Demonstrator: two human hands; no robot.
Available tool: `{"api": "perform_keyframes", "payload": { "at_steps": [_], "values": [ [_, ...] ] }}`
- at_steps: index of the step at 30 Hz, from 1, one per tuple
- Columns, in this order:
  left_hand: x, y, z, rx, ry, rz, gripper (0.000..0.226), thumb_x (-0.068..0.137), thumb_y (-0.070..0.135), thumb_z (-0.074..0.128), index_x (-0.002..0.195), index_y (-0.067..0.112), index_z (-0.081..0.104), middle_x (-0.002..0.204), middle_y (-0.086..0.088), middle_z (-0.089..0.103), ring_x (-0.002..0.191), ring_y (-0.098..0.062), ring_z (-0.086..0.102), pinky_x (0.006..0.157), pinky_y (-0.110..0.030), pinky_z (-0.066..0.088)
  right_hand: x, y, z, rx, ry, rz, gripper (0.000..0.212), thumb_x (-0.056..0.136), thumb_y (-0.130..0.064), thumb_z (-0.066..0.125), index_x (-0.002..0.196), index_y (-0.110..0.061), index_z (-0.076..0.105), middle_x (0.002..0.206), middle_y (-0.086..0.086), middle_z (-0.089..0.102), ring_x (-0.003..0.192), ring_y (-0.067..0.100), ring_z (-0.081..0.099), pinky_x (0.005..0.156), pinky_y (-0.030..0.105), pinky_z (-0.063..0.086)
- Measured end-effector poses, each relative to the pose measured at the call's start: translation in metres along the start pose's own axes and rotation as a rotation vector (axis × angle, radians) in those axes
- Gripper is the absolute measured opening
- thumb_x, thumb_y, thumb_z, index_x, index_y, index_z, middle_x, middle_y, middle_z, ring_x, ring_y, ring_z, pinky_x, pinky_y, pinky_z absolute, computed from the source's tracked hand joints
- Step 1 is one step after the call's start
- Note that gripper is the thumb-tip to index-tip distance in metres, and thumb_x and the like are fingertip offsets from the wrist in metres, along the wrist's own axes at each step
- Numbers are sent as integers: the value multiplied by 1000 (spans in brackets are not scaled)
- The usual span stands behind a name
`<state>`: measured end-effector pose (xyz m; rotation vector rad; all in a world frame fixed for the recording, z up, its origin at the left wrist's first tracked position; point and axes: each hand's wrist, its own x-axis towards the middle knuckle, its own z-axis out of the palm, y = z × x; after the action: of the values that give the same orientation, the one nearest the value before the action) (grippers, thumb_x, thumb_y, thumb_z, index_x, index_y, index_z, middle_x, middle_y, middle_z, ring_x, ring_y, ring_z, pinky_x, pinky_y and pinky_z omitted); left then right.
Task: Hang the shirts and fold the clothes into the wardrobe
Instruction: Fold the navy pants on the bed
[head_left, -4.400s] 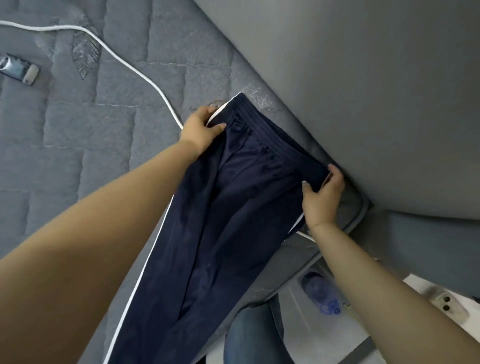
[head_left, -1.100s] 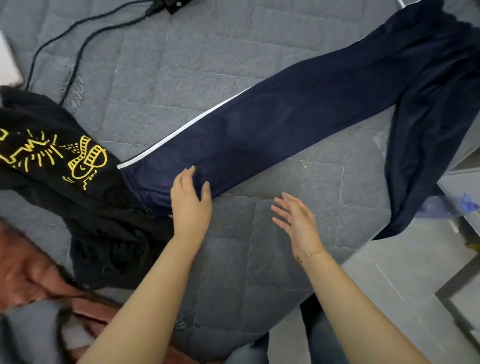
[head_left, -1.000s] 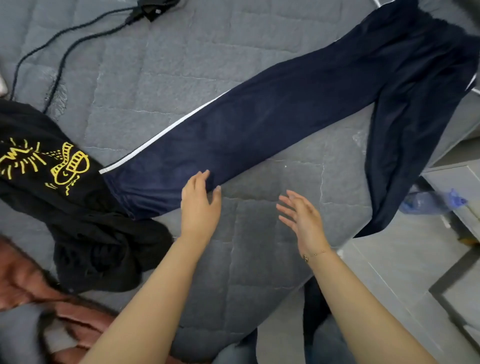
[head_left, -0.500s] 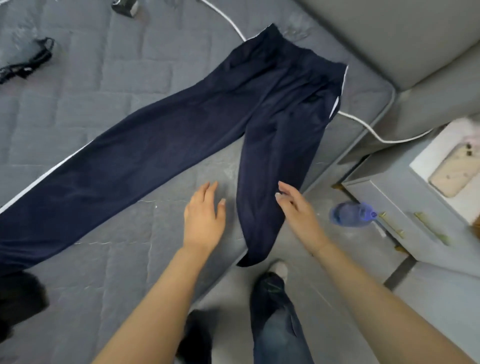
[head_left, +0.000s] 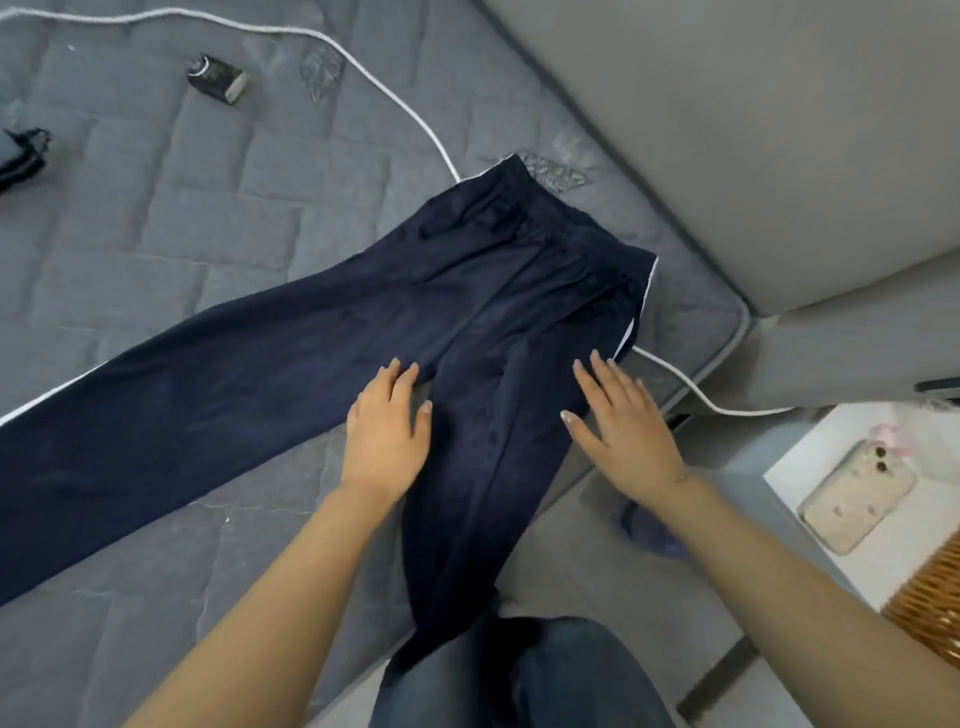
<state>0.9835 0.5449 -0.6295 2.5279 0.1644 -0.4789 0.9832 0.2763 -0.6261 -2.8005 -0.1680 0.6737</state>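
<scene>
Navy track pants with a white side stripe lie spread on the grey quilted mattress. The waistband is at the mattress corner near the headboard. One leg stretches left across the bed, the other hangs over the bed edge toward my knees. My left hand rests flat, fingers apart, at the crotch between the two legs. My right hand lies flat and spread on the outer edge of the hanging leg, near the bed's edge. Neither hand grips fabric.
A white cable runs across the mattress and under the waistband. A small dark device and a black item lie at the far left. A grey padded headboard is right; a nightstand holds a phone.
My view swung from the pants' hem back to the waistband end. Both hands moved from the leg cuff to the crotch and the hanging leg, now pressed flat.
</scene>
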Motion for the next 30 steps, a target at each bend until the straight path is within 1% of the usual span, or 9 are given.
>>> {"api": "perform_keyframes", "payload": {
  "at_steps": [4,9,12,15,19,21,23,27,30],
  "values": [
    [58,11,-8,38,43,23,50,101,24,46,148,11,35,158,-10,25,147,-27,19,118,-46,20,64,8,-21,-73,-23,-81,67,101,-49,32,155,-20,7,163,4,2,150,20,4,121,40,7],
    [116,22,-11,104,70,6,51,102,27,40,151,15,28,161,-8,14,150,-25,8,121,-43,9,150,3,-51,-73,-69,-226,65,101,-47,33,155,-21,8,163,1,2,150,18,2,122,39,5],
    [146,22,-8,157,99,-27,53,102,29,39,152,17,25,162,-7,9,150,-24,5,120,-43,6,218,-4,-66,-110,-68,-360,62,102,-43,36,155,-17,15,163,3,6,149,19,6,122,38,8],
    [173,22,0,156,59,-142,57,102,34,38,154,20,18,163,-6,3,150,-23,-1,120,-46,1,286,-14,-75,-64,-19,-453,58,101,-34,45,151,-10,27,160,8,19,148,25,15,120,41,15],
    [191,31,14,152,55,-242,60,102,39,34,155,23,9,163,-5,-6,150,-22,-8,120,-48,-5,351,-18,-77,-89,-1,-478,51,96,-32,54,141,-10,44,144,10,43,137,28,33,115,40,20],
    [193,34,22,178,62,-252,63,102,42,32,155,24,4,163,-5,-10,149,-22,-12,119,-49,-8,368,-15,-79,-155,32,-512,37,94,-31,57,125,-12,56,122,9,55,118,29,45,104,36,26],
    [193,33,30,204,60,-258,67,100,48,32,155,27,-1,162,-6,-16,148,-24,-16,118,-50,-11,381,-9,-87,-186,57,-509,23,94,-25,56,112,-12,62,110,9,59,106,30,50,91,36,29],
    [196,26,47,286,1,-238,72,94,62,23,152,34,-11,159,-3,-26,146,-24,-24,118,-53,-11,411,13,-115,-115,109,-340,23,93,-23,60,107,-5,63,111,19,59,106,37,52,85,43,36],
    [200,20,54,295,-13,-235,73,91,68,17,149,38,-17,157,-1,-31,142,-21,-32,115,-54,-15,415,21,-119,-152,100,-336,31,91,-28,63,112,-5,61,115,20,56,110,36,50,88,42,35]
  ]
}}
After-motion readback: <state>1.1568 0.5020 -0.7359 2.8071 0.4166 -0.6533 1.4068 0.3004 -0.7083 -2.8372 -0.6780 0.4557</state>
